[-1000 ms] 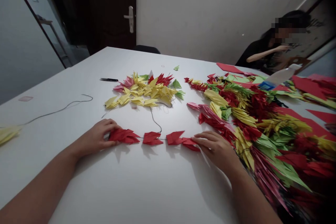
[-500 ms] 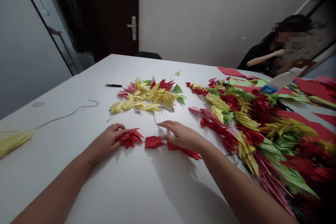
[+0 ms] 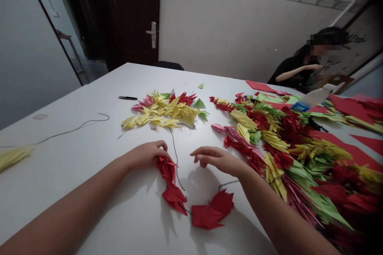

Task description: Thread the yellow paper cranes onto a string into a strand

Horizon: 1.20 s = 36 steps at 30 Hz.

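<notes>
A string of red folded-paper pieces (image 3: 175,197) hangs and curves down from my left hand (image 3: 149,154), whose fingers are closed on its upper end. More red folded pieces (image 3: 209,212) on the same dark cord lie to the right. My right hand (image 3: 215,159) hovers over the table with fingers apart and nothing between them. A loose dark cord (image 3: 175,155) runs between my hands. Beyond them sits a heap of yellow folded paper pieces (image 3: 161,109) with some red, pink and green ones.
On the right lies a large pile of folded-paper strings (image 3: 273,139). A clear bottle (image 3: 314,97) stands tilted among red sheets (image 3: 356,109). A black knife-like tool (image 3: 127,98) and a long cord (image 3: 74,127) are at left. Another person (image 3: 299,63) sits at the far right.
My left hand has moved right and lifted one end of the red paper string. My right hand has let go and moved right; the string now bends towards me.
</notes>
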Available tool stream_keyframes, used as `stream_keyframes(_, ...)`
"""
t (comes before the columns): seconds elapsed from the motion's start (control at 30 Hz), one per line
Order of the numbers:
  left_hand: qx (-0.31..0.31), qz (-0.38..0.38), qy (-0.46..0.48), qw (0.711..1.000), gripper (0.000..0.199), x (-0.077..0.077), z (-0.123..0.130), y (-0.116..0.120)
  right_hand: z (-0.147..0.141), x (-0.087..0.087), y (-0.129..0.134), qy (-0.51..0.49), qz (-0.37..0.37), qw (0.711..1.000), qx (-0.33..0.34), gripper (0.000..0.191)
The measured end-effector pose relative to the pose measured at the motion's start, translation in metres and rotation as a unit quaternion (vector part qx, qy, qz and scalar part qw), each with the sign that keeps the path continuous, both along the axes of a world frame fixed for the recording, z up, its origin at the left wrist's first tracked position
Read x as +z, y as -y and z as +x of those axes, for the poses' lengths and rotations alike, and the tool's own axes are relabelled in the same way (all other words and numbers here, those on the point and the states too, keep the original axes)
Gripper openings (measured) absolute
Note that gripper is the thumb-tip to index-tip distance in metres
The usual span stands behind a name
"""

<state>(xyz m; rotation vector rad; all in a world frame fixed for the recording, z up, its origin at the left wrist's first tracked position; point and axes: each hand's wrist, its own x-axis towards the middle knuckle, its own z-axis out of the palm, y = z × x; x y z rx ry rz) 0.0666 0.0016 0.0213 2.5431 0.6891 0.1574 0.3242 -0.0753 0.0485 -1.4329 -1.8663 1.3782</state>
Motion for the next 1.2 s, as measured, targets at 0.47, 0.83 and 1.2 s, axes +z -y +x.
stream_keyframes(0.47,-0.002,-0.072,0.093,0.993,0.039,-0.018,0.015,-0.019,-0.011,-0.022,-0.044,0.371,0.263,0.887,0.078,0.035)
stream_keyframes(0.83,0.022,-0.047,0.121,0.991,0.04,-0.022,0.019,-0.024,0.017,-0.004,-0.074,0.466,0.322,0.818,-0.098,0.033)
stream_keyframes(1.2,0.192,0.105,0.133,0.967,0.024,-0.026,0.027,-0.026,-0.063,-0.055,-0.057,0.011,0.237,0.96,-0.148,0.025)
